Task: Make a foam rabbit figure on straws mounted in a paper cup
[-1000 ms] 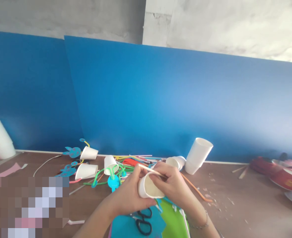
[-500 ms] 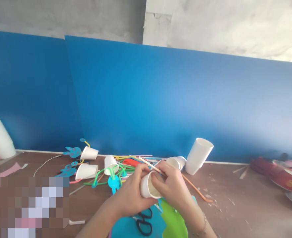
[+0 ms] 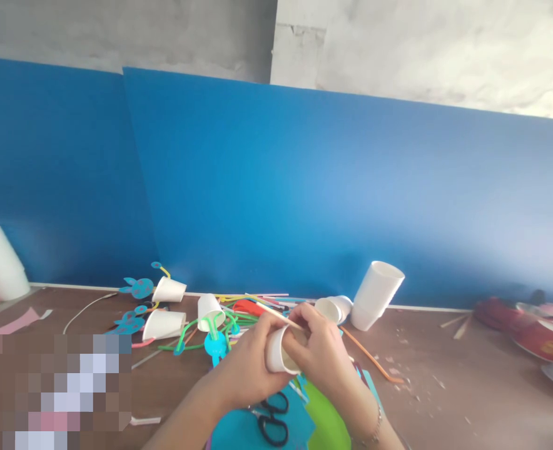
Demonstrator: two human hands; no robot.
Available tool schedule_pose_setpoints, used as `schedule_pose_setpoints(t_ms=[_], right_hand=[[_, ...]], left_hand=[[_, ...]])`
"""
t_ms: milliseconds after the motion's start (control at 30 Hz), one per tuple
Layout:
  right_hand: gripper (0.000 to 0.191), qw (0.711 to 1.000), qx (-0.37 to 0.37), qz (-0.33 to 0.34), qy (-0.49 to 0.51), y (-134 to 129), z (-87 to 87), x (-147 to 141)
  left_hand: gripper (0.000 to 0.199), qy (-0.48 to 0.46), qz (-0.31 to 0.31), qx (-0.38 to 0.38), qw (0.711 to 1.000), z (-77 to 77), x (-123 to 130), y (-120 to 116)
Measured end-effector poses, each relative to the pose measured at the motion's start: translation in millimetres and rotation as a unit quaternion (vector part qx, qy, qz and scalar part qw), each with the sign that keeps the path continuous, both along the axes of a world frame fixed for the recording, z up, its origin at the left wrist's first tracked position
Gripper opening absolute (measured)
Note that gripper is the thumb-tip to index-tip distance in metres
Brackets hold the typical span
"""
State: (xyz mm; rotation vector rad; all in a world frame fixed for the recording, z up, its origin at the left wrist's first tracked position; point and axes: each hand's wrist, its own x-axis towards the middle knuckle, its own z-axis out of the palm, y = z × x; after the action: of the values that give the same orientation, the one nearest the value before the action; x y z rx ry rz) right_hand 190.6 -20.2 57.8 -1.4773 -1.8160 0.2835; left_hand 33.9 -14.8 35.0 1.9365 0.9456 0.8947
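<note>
A white paper cup [image 3: 276, 350] is tipped towards me in my left hand [image 3: 246, 365], whose fingers wrap around its side. My right hand [image 3: 321, 353] is closed at the cup's rim, with fingers dipping into its mouth. Between those fingers runs a thin pale stick [image 3: 276, 312], slanting up to the left across the rim; I cannot tell if it is a straw or wood. Its lower end is hidden by my right hand. Below the hands, black-handled scissors [image 3: 274, 419] lie on blue paper [image 3: 239, 431], beside green paper [image 3: 328, 419].
White cups with blue paper animal cut-outs [image 3: 141, 288] lie to the left. Behind my hands are colourful straws [image 3: 243, 322] and a lying cup [image 3: 330, 309]. A cup stack [image 3: 377, 297] leans near the blue panel [image 3: 304, 187]. An orange straw [image 3: 373, 356] and paper scraps lie right.
The pale stick has shifted slightly down and left. My right hand has moved a little left and turned over the cup's mouth, covering more of it. The left hand stays on the cup.
</note>
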Motion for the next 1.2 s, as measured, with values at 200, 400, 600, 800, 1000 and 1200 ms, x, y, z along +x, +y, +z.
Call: schedule_pose_setpoints(t_ms=[200, 400, 600, 800, 1000, 1200], right_hand=[[0.01, 0.999, 0.017, 0.043, 0.019, 2, -3.2, 1], [0.011, 0.998, 0.031, 0.045, 0.037, 3, -4.9, 0], [0.01, 0.995, -0.009, 0.048, 0.083, 5, -6.4, 0], [0.007, 0.987, -0.088, 0.088, 0.105, 8, -5.1, 9], [0.007, 0.99, -0.08, 0.082, 0.085, 6, -2.2, 10], [0.006, 0.992, -0.068, 0.066, 0.078, 5, -2.2, 10]], left_hand=[[0.047, 0.011, 0.007, -0.006, 1.0, -5.3, 0, 1], [0.049, -0.005, 0.007, -0.02, 1.0, -9.0, 0, 3], [0.05, -0.03, -0.025, -0.044, 0.998, -9.8, 0, 6], [0.049, -0.099, -0.071, -0.086, 0.989, -8.1, 0, 5], [0.05, -0.142, -0.093, -0.101, 0.98, -9.9, 2, 4], [0.05, -0.133, -0.086, -0.095, 0.983, -7.8, 1, 4]])
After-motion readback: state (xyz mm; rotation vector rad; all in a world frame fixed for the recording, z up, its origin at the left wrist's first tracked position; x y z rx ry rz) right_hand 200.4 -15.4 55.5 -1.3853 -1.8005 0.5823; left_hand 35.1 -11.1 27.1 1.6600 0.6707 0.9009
